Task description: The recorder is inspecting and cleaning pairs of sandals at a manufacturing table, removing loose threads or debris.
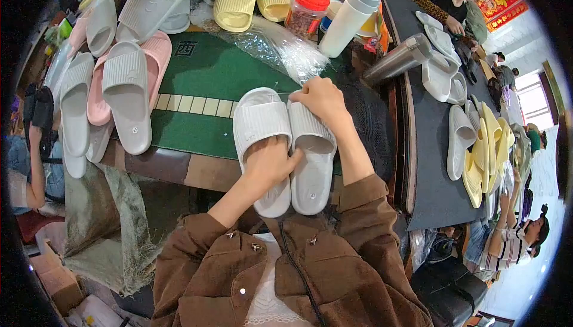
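Note:
A pair of grey slide slippers stands side by side at the table's near edge, toes pointing away from me. My left hand (pixel 271 161) reaches into the left slipper (pixel 261 118), its fingers hidden under the ribbed strap and its thumb stretched toward the other shoe. Around the toe end of the right slipper (pixel 313 178) my right hand (pixel 322 100) is closed, thumb and forefinger pinched near the inner edge of the strap. A thin pale line shows between the toes by those fingertips; what it is, I cannot tell.
Grey slippers (pixel 128 100) and a pink one (pixel 160 58) pile up at left on the green mat (pixel 221 67). Beyond are yellow slippers (pixel 234 11), clear plastic (pixel 268 43), a red-lidded jar (pixel 307 14) and a white bottle (pixel 349 22). Co-workers sit at the dark table (pixel 430 178) on the right.

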Motion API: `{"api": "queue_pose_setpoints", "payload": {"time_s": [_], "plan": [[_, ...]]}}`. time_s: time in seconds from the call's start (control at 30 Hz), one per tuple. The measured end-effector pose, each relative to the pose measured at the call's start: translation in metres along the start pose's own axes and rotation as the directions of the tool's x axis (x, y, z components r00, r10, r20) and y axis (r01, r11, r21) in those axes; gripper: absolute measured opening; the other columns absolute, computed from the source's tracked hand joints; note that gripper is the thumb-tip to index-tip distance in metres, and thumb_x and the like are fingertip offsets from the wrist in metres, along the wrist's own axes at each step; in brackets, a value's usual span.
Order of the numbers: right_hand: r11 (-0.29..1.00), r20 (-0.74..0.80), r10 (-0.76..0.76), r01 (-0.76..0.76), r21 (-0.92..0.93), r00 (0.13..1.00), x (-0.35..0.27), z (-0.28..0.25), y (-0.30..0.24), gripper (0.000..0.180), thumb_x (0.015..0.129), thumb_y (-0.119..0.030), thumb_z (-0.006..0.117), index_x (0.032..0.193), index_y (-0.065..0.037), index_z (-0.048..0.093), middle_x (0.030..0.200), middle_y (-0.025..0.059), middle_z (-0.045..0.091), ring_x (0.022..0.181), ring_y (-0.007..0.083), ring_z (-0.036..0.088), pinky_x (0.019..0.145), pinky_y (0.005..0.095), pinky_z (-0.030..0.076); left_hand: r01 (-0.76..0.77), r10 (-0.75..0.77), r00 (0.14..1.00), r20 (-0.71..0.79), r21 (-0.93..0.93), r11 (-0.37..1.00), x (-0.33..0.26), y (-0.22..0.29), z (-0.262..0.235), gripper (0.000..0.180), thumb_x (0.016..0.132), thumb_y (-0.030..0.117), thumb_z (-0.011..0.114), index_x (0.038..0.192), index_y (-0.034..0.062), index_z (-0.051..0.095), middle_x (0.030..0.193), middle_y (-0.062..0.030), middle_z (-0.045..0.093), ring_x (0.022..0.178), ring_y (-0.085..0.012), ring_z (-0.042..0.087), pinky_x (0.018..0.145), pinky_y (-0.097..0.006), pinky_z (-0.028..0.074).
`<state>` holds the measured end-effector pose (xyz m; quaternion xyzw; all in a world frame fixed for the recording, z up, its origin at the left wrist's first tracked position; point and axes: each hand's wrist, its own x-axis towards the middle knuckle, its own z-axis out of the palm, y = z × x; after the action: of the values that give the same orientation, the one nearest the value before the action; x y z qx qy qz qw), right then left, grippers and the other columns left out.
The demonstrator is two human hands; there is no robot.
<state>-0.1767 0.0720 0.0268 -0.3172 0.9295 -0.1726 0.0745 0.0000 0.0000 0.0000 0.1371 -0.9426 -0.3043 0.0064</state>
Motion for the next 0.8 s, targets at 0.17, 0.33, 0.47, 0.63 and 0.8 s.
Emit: {"api": "queue_pose_setpoints", "payload": {"time_s": [0.17, 0.33, 0.47, 0.63, 0.8], "plan": [[0.971, 0.228, 0.020, -0.073, 0.227, 0.974, 0.005, -0.016, 0.002, 0.047, 0.083, -0.044, 0.066, 0.077, 0.003, 0.071, 0.065, 0.0110, 0.066, 0.058, 0.0180, 0.065, 0.056, 0.0311, 0.052, 0.012, -0.011, 0.999, 0.034, -0.038, 0.999, 0.000, 0.004, -0.007, 0.056, 0.087, 0.042, 0.052, 0.108, -0.0102, 0.055, 0.106, -0.0320, 0.058, 0.092, -0.0450, 0.060, 0.083, -0.050, 0.048], [0.906, 0.218, 0.038, -0.126, 0.404, 0.975, 0.005, -0.016, 0.009, 0.037, 0.079, -0.029, 0.067, 0.075, 0.007, 0.068, 0.064, 0.0100, 0.065, 0.049, 0.0135, 0.061, 0.051, 0.0277, 0.050, 0.022, -0.021, 0.999, 0.032, -0.025, 0.999, 0.001, 0.004, -0.004, 0.054, 0.087, 0.041, 0.052, 0.104, -0.0100, 0.056, 0.104, -0.0315, 0.059, 0.092, -0.0445, 0.060, 0.084, -0.049, 0.048], [0.978, 0.260, -0.028, -0.027, 0.208, 0.965, 0.008, -0.017, 0.003, 0.025, 0.074, -0.021, 0.069, 0.075, 0.004, 0.068, 0.066, 0.0144, 0.065, 0.057, 0.0207, 0.066, 0.056, 0.0335, 0.053, 0.000, 0.000, 1.000, -0.003, -0.025, 1.000, -0.002, 0.002, 0.000, 0.052, 0.088, 0.040, 0.052, 0.104, -0.0095, 0.056, 0.105, -0.0312, 0.058, 0.095, -0.0444, 0.059, 0.085, -0.050, 0.048], [0.991, -0.005, -0.073, 0.072, -0.113, 0.997, 0.009, 0.004, -0.002, 0.021, 0.071, -0.023, 0.069, 0.077, -0.003, 0.070, 0.077, 0.0186, 0.068, 0.076, 0.0346, 0.067, 0.070, 0.0422, 0.054, 0.000, 0.005, 0.996, 0.092, -0.047, 0.999, 0.000, 0.003, -0.008, 0.054, 0.088, 0.041, 0.050, 0.108, -0.0089, 0.053, 0.109, -0.0313, 0.056, 0.097, -0.0459, 0.058, 0.086, -0.051, 0.047], [0.993, 0.117, -0.006, 0.020, -0.119, 0.993, 0.010, -0.003, -0.004, 0.029, 0.071, -0.022, 0.068, 0.093, -0.002, 0.070, 0.093, 0.0211, 0.068, 0.089, 0.0372, 0.066, 0.079, 0.0438, 0.054, 0.021, -0.018, 0.998, 0.055, -0.051, 0.998, -0.002, 0.001, -0.004, 0.055, 0.089, 0.042, 0.050, 0.111, -0.0085, 0.052, 0.110, -0.0314, 0.056, 0.097, -0.0463, 0.058, 0.086, -0.050, 0.048]]}}
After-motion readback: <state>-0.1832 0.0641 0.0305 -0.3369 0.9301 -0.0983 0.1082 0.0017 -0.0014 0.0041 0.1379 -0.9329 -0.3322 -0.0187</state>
